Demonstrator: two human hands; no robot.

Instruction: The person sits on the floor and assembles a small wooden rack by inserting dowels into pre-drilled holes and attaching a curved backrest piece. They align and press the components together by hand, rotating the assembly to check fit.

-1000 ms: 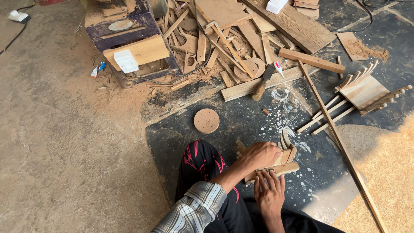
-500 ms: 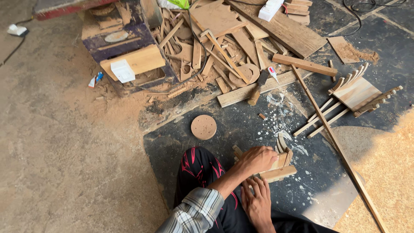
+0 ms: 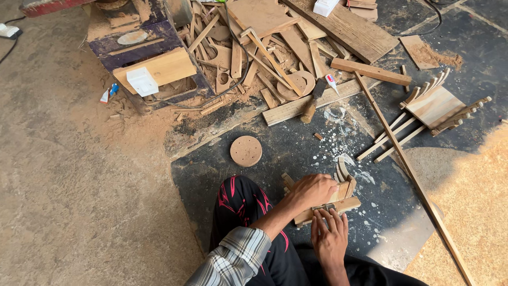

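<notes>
Lower centre of frame: one slatted wooden assembly [image 3: 328, 198] on the floor. Left hand [image 3: 313, 191] grasps its top; right hand [image 3: 329, 237] presses flat, fingers extended. One perforated disc [image 3: 246, 151] lies above-left. Slat count obscured by hands.

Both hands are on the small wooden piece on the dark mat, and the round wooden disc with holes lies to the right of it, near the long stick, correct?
Not quite. In the head view both hands, left hand and right hand, are on the small wooden piece, but the round wooden disc lies up and left of it, far from the long stick.
</notes>
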